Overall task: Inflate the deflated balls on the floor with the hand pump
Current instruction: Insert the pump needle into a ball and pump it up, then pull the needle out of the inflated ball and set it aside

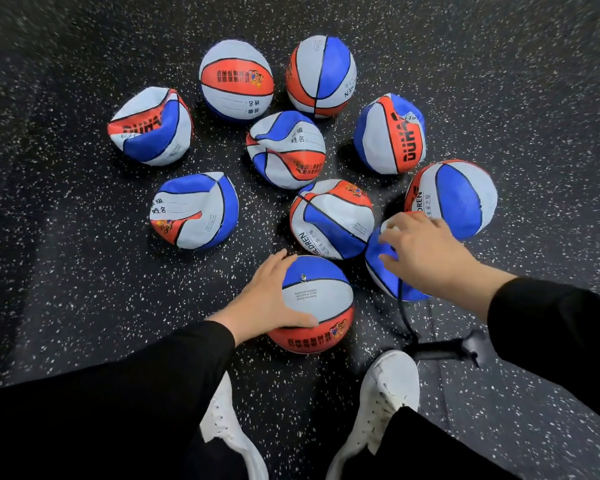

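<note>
My left hand [274, 296] lies spread over the side of the round ball [317, 304] nearest my feet, fingers straight, steadying it with its valve up. My right hand [426, 252] rests with loosely bent fingers on a limp blue ball [383, 268]; I cannot tell if it pinches anything. The pump hose [404, 317] runs back to the pump [444, 351] by my right shoe [387, 393]. The floor [84, 289] holds several caved-in balls; I judge them light, soft and prone to folding, best held near the valve.
</note>
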{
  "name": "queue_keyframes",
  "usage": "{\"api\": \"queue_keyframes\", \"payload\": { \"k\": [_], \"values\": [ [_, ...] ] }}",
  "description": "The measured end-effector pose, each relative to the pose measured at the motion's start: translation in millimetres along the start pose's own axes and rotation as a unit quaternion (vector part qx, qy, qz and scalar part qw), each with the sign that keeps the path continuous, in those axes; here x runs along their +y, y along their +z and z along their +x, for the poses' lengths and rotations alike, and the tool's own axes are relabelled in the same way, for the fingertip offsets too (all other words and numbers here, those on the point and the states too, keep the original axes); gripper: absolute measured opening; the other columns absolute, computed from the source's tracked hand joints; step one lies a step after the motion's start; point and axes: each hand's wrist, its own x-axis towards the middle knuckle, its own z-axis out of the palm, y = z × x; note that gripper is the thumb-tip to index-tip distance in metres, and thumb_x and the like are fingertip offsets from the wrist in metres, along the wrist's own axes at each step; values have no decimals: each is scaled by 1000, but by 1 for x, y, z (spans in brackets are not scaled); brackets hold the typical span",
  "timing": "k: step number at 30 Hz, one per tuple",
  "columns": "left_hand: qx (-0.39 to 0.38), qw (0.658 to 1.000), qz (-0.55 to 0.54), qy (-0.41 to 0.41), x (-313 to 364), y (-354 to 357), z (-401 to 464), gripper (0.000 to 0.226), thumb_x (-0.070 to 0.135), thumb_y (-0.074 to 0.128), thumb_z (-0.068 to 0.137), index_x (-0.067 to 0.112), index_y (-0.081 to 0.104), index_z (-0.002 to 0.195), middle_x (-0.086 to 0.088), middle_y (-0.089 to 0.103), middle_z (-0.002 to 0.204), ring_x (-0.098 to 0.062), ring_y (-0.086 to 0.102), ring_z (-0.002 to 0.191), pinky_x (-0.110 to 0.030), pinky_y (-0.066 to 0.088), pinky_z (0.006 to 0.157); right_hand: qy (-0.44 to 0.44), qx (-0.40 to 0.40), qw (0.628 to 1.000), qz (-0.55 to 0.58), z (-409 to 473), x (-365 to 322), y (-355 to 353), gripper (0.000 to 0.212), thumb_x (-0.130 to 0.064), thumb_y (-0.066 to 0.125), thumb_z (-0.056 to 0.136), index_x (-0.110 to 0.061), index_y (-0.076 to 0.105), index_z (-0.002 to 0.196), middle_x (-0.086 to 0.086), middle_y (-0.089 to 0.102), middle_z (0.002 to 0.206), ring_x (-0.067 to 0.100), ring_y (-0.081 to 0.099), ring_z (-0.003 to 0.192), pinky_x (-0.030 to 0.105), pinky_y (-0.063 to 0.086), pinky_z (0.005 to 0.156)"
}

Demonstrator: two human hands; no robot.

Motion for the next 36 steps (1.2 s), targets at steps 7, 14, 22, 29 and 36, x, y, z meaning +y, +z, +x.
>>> {"api": "queue_keyframes", "payload": {
  "k": [7,14,22,29,36],
  "values": [
    [22,998,-50,-7,1,8,6,133,82,75,47,50,13,161,17,3,170,-13,11,158,-41,21,128,-135,-47,963,227,8,-82,-9,36,-33,56,100,-24,58,135,-2,57,108,17,56,103,30,39,83],
    [38,989,-144,-25,-1,6,3,109,61,80,78,37,16,164,11,12,170,-7,14,155,-32,18,126,-112,-78,957,255,31,-93,3,18,-19,57,99,-13,73,105,1,69,107,19,62,101,35,46,88],
    [21,745,-589,-312,-11,31,-10,64,74,36,100,26,65,130,-4,75,124,-31,69,115,-56,57,91,-92,-58,954,279,27,-84,13,12,-22,58,100,-17,69,97,-9,62,95,11,57,92,32,46,86],
    [160,695,-636,-295,5,12,-22,51,59,43,106,17,70,122,-13,74,120,-30,67,104,-45,58,82,-67,38,945,319,19,-83,-32,11,-20,60,100,-16,70,96,-8,62,92,4,49,86,9,35,78],
    [54,635,-763,-110,88,-56,-58,69,79,44,94,27,76,127,-14,71,131,-43,66,122,-67,50,101,-96,227,918,312,20,-98,-165,11,-22,67,96,-13,73,96,-5,66,90,8,55,88,23,42,81]
  ]
}}
